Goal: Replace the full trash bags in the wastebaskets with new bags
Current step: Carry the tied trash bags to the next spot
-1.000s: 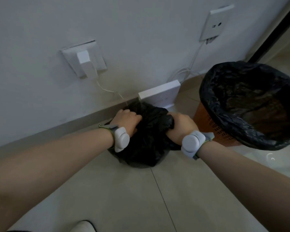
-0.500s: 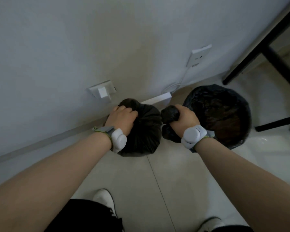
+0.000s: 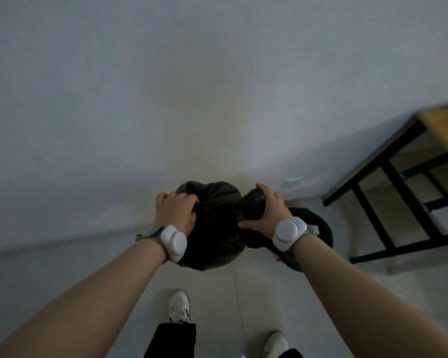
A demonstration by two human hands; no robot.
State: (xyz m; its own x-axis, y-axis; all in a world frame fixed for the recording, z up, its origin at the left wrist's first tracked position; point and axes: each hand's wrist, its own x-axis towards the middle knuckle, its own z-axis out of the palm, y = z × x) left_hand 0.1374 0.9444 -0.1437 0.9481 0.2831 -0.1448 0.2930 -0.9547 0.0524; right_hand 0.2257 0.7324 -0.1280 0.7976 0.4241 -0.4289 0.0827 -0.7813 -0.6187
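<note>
A full black trash bag [image 3: 212,228] hangs in the air in front of me, well above the floor. My left hand [image 3: 175,211] grips the gathered plastic on its left side. My right hand [image 3: 267,211] grips a bunched end of the bag [image 3: 252,204] on its right. Behind my right wrist, lower down, a wastebasket lined with a black bag [image 3: 321,228] stands on the floor, mostly hidden by my hand and arm.
A pale wall fills the upper view, with a white socket [image 3: 292,180] low on it. A black-framed table with a wooden top [image 3: 388,161] stands at the right. My white shoes [image 3: 179,304] are on the light tiled floor below.
Both hands have lifted the full bag off the floor as I stood up. The view has risen; the wastebasket and socket now look smaller and farther below.
</note>
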